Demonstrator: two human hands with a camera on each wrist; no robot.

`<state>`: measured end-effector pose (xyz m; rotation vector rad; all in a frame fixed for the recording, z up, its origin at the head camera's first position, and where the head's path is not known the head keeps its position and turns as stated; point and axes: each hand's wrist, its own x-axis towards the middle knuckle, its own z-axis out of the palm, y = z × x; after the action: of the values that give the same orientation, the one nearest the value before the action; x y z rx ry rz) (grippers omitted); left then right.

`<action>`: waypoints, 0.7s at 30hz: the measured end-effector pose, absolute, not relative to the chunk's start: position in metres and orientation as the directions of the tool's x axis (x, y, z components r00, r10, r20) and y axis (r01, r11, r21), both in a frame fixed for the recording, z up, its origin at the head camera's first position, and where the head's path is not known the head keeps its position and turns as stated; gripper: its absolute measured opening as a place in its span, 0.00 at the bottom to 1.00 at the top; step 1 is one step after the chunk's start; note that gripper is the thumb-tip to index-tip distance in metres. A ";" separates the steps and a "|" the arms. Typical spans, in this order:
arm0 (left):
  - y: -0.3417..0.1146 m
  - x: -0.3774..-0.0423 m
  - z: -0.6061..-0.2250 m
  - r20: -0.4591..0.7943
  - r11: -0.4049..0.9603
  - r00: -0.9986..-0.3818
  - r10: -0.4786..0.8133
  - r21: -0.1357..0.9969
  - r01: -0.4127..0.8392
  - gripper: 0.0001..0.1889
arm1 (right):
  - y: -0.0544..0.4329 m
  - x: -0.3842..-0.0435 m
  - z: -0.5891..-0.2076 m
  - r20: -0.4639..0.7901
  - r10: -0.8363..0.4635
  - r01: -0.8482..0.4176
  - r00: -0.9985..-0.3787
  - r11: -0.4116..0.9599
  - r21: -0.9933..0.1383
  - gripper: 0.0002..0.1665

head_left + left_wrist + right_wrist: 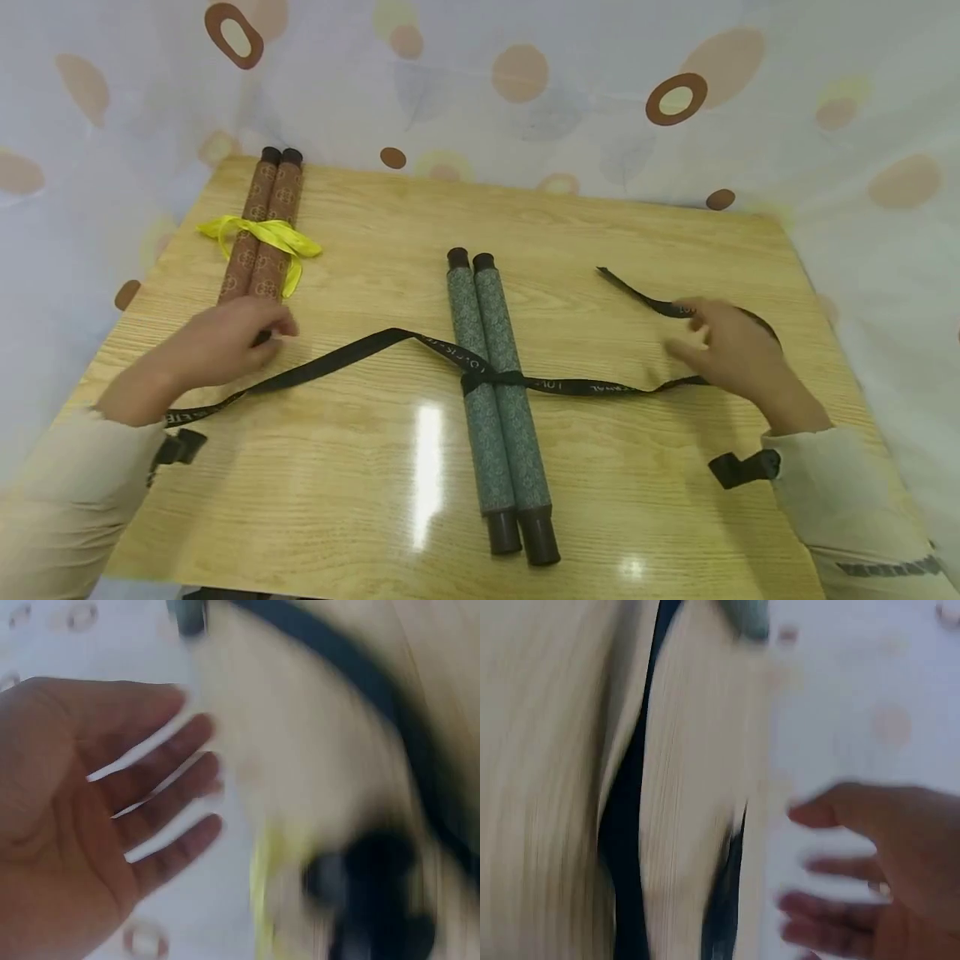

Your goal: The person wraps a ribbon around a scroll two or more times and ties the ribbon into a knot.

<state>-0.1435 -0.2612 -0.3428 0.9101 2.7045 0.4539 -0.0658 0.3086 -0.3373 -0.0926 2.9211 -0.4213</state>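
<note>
In the head view, a pair of green patterned rolls with dark ends (pixel 512 421) lies side by side at the centre of the pale wooden table (pixel 360 475), a black lettered ribbon (pixel 330 361) passed around both. Its long tails run loose toward eight and three o'clock; the wrap looks done, but no bow shows, so the tying seems only partly complete. At ten o'clock, a pair of brown patterned rolls (pixel 282 198) bound with a glossy yellow ribbon (pixel 281 237) looks finished. The left hand (pixel 221 346) is at nine o'clock, overlapping the brown rolls' near end; the right hand (pixel 735 350) is at three, by the doubled-back tail, contact unclear. In the left-wrist view, the left fingers spread wide with nothing between them, black ribbon toward two o'clock. In the right-wrist view, the blurred right fingers are loosely parted, holding nothing visible, the tail toward nine o'clock.
</note>
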 end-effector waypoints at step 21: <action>-0.143 -0.150 -0.390 -0.107 0.500 -0.629 0.770 0.714 0.490 0.10 | 0.220 -0.079 -0.371 -0.067 -0.580 -0.488 -0.812 0.738 -0.465 0.03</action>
<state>-0.1505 -0.1431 -0.3901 1.0420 2.3330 0.9194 -0.0788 0.2198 -0.3708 -0.8499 2.7318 -0.6445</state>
